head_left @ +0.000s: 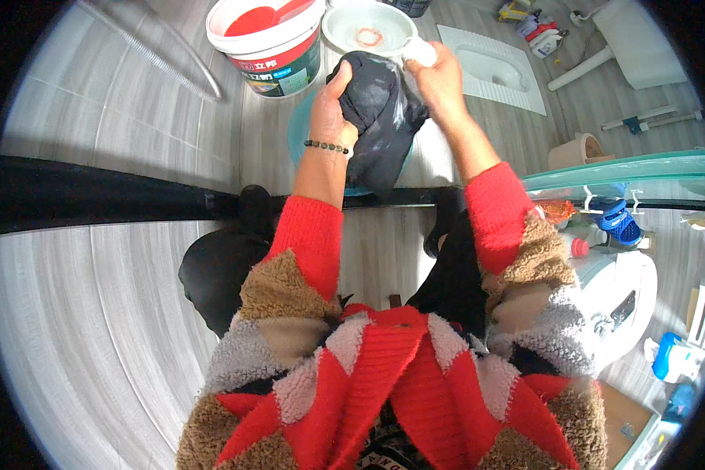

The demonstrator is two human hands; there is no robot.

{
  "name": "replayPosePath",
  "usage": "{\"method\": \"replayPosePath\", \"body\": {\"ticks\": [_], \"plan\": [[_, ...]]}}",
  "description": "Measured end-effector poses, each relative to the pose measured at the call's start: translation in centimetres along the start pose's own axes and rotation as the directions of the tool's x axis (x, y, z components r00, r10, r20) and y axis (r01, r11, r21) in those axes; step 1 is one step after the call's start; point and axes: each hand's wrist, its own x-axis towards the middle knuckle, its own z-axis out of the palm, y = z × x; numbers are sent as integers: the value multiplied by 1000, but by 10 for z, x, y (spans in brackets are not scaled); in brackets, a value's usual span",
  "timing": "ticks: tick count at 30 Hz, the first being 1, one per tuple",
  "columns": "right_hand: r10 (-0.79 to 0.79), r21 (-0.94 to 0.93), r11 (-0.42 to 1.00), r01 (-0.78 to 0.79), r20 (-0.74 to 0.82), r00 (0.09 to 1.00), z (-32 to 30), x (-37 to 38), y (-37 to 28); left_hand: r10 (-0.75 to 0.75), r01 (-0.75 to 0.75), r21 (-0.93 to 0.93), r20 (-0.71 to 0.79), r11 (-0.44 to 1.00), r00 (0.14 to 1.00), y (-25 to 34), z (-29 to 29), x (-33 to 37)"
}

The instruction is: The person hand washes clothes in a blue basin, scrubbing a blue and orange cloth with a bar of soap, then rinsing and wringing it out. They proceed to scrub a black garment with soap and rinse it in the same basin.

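A dark wet cloth garment [384,117] with whitish smears hangs bunched between my hands. My left hand [334,113] is closed on its left side, thumb up along the folds. In my right hand [440,84] I grip a white rounded piece [420,52] that looks like a bar of soap, at the garment's upper right edge. Below the garment is a light blue basin [298,129], mostly covered by the cloth and my left arm. Just beyond stands a white basin [339,26] with a reddish pattern on its bottom.
A large paint bucket [278,72] with a red scoop [252,21] in it stands at the far left. A squat toilet [497,72] lies far right, near several bottles. A dark sill [117,197] crosses the floor. Right of me are a glass panel [642,166] and a white appliance [627,294].
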Motion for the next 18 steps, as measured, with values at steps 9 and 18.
{"method": "replayPosePath", "body": {"ticks": [9,18], "plan": [[-66,-122,990,69,28,997,23,-23,-17,-34,38,25,-144,999,989,-28,11,-10],[-646,-93,750,654,106,756,17,-47,-40,-7,7,15,43,1000,999,-14,-7,8]]}}
